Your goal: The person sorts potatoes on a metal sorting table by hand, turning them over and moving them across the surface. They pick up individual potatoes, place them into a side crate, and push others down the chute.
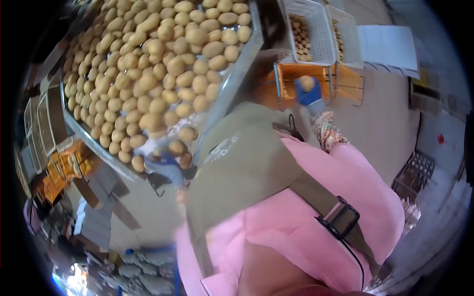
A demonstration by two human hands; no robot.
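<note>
My right hand [309, 94], in a blue glove, is closed around a potato [306, 83]. It is over an orange bag [291, 74] held open on a metal frame, to the right of the sorting table. My left hand [165, 163], also gloved in blue, reaches over the near edge of the metal-rimmed table [229, 96]. Motion smears its fingers, so whether it grips anything cannot be made out. Loose potatoes [148, 79] cover the table, and several lie right around my left hand.
White plastic crates [316, 37] with small potatoes inside stand beyond the orange bag. A second orange bag [348, 81] hangs beside it. On the left are more orange bags [61, 172] and cardboard [96, 217]. Filled sacks [143, 271] lie at the lower left.
</note>
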